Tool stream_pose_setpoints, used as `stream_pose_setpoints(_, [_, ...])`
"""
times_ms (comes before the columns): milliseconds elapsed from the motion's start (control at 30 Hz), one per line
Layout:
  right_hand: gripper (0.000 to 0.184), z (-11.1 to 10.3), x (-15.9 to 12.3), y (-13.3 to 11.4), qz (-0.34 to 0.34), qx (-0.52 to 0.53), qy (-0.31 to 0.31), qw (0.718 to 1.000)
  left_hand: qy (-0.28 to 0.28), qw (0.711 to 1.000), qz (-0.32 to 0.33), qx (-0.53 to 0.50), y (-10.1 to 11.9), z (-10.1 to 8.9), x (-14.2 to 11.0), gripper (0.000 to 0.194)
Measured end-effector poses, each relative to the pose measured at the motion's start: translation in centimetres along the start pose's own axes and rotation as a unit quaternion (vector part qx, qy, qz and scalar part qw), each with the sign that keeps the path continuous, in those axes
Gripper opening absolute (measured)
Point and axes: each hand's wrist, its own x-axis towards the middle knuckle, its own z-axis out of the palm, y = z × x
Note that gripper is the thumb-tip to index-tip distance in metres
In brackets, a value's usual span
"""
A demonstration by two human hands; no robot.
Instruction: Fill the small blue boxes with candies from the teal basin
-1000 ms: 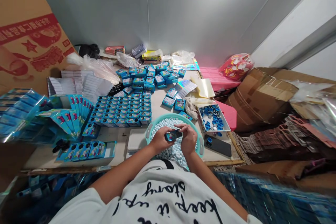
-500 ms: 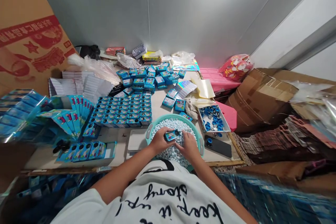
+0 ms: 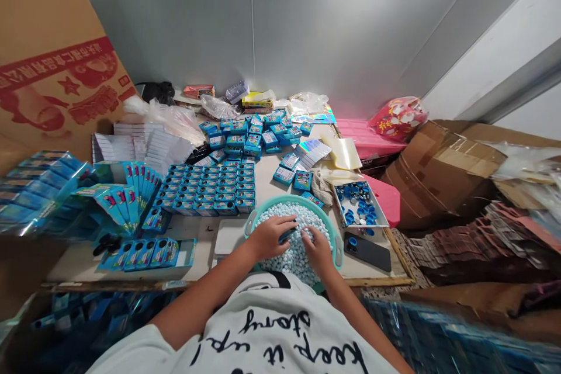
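Note:
A turquoise basin (image 3: 252, 216) full of small pale-blue and white pellets (image 3: 291, 208) stands in front of my body. Over its left half, my left hand (image 3: 270, 238) is closed around a small blue box (image 3: 287, 235), which its fingers mostly cover. On the right side my right hand (image 3: 319, 251) reaches down to the pellets with curled fingers; whatever lies between the fingertips is too small to make out. Just beyond the rim lie several loose blue boxes (image 3: 302, 180). To the right sits a white tray (image 3: 363, 223) of blue caps (image 3: 357, 201).
Rows of blue boxes (image 3: 205, 187) stand left of the basin, with a heap of more boxes (image 3: 252, 134) behind. Flat printed cartons (image 3: 127, 198) fan out at far left. A phone (image 3: 368, 251) lies at right. A large cardboard box (image 3: 438, 169) stands beyond the table.
My left hand has turned over, so the blue box now faces down and is mostly hidden. My right hand's fingers have curled in. The view has tilted slightly upward.

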Motion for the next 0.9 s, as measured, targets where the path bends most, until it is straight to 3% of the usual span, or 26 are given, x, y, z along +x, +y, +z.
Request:
stream_pose_setpoints(133, [0.035, -0.6, 0.2, -3.1, 0.103, 0.141, 0.072, 0.982, 0.044, 0.999, 0.011, 0.001, -0.5, 1.0, -0.6, 0.051])
stream_pose_setpoints(333, [0.029, -0.7, 1.8, -8.7, 0.100, 0.339, 0.145, 0.924, 0.066, 0.997, 0.028, -0.017, -1.0, 1.8, -1.0, 0.036])
stream_pose_setpoints(567, [0.020, 1.1, 3.1, -9.8, 0.110, 0.434, 0.137, 0.884, 0.064, 0.997, -0.006, -0.039, -0.9, 1.7, -1.3, 0.041])
stream_pose_setpoints(667, [0.021, 1.4, 3.1, -9.6, 0.118, 0.426, 0.131, 0.887, 0.074, 0.996, -0.014, -0.048, -1.0, 1.8, -1.4, 0.042])
stream_pose_setpoints(900, [0.020, 1.1, 3.3, -9.9, 0.104, 0.335, 0.100, 0.931, 0.091, 0.992, -0.005, -0.085, -1.2, 1.9, -1.5, 0.038])
